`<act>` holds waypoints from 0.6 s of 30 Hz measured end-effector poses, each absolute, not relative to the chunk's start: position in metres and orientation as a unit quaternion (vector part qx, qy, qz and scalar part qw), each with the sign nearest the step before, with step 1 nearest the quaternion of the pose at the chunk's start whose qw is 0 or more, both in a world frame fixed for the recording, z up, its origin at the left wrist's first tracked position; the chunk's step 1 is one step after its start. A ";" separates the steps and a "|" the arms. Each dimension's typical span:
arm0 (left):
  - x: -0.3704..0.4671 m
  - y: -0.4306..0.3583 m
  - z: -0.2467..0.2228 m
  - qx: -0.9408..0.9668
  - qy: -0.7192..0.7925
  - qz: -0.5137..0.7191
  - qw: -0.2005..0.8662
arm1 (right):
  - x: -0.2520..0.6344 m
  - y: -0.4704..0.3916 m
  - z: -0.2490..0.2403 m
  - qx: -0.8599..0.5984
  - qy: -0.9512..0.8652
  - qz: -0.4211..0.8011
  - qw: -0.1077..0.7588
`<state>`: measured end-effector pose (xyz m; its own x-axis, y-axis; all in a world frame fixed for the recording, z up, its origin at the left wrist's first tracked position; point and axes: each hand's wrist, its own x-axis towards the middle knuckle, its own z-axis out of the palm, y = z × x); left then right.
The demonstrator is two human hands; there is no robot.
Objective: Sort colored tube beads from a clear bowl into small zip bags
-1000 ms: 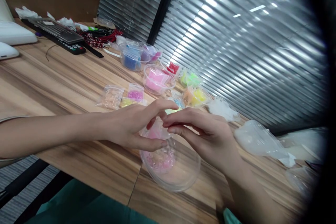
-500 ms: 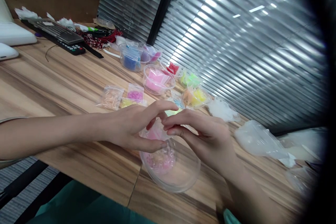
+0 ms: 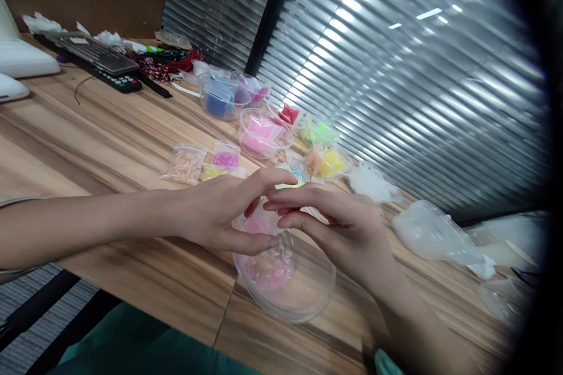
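Observation:
My left hand (image 3: 233, 205) reaches in from the left with thumb and index finger spread apart. Below its fingers is a clear bag with pink contents (image 3: 259, 224); whether the hand touches it is unclear. My right hand (image 3: 338, 222) comes from the right, fingers bent, with a small gap between thumb and index finger and nothing visible in it. The fingertips of both hands nearly meet and overlap in view. Under them stands a round clear plastic tub (image 3: 314, 299), holding pink crinkly pieces (image 3: 268, 269) on its left side. The hands hide its far rim.
Beyond the hands lie small bags of orange pieces (image 3: 183, 164) and purple pieces (image 3: 226, 159). Clear tubs with pink (image 3: 261, 133) and blue (image 3: 220, 98) contents stand further back. White plastic bags (image 3: 431, 231) lie at right, beside window blinds. A remote control (image 3: 123, 82) is at left.
My right hand's index finger has shifted slightly left and its thumb and finger have parted a little. My left hand and the tub stay in place.

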<state>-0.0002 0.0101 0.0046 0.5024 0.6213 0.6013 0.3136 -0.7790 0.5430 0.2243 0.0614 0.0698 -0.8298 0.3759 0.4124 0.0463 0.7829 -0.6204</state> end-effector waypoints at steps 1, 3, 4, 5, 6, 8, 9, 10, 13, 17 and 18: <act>0.000 0.010 0.005 0.847 0.276 0.414 0.188 | 0.224 0.062 0.069 -0.118 -0.907 0.305 0.264; 0.000 0.010 0.005 0.847 0.276 0.412 0.191 | 0.224 0.062 0.069 -0.119 -0.910 0.299 0.261; 0.000 0.010 0.006 0.847 0.276 0.412 0.190 | 0.224 0.062 0.068 -0.118 -0.911 0.297 0.260; 0.001 0.010 0.006 0.848 0.275 0.413 0.188 | 0.224 0.062 0.068 -0.117 -0.912 0.295 0.260; 0.001 0.010 0.006 0.848 0.273 0.414 0.187 | 0.224 0.062 0.068 -0.116 -0.912 0.293 0.261; 0.001 0.009 0.006 0.849 0.269 0.415 0.184 | 0.224 0.062 0.067 -0.112 -0.911 0.295 0.265; 0.001 0.009 0.006 0.850 0.267 0.415 0.184 | 0.224 0.062 0.067 -0.111 -0.909 0.299 0.267; 0.001 0.009 0.006 0.851 0.267 0.414 0.185 | 0.224 0.061 0.067 -0.111 -0.907 0.304 0.268; 0.000 0.009 0.006 0.851 0.275 0.407 0.189 | 0.224 0.061 0.067 -0.117 -0.900 0.325 0.264; 0.000 0.010 0.004 0.851 0.280 0.404 0.183 | 0.223 0.060 0.068 -0.120 -0.891 0.344 0.273; 0.000 0.010 0.004 0.852 0.278 0.405 0.183 | 0.223 0.060 0.069 -0.121 -0.889 0.343 0.277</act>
<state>-0.0001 0.0102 0.0041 0.5182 0.6213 0.5877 0.3257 -0.7788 0.5361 0.2230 0.0598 0.0686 -0.8176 0.4047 0.4095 0.0250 0.7356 -0.6770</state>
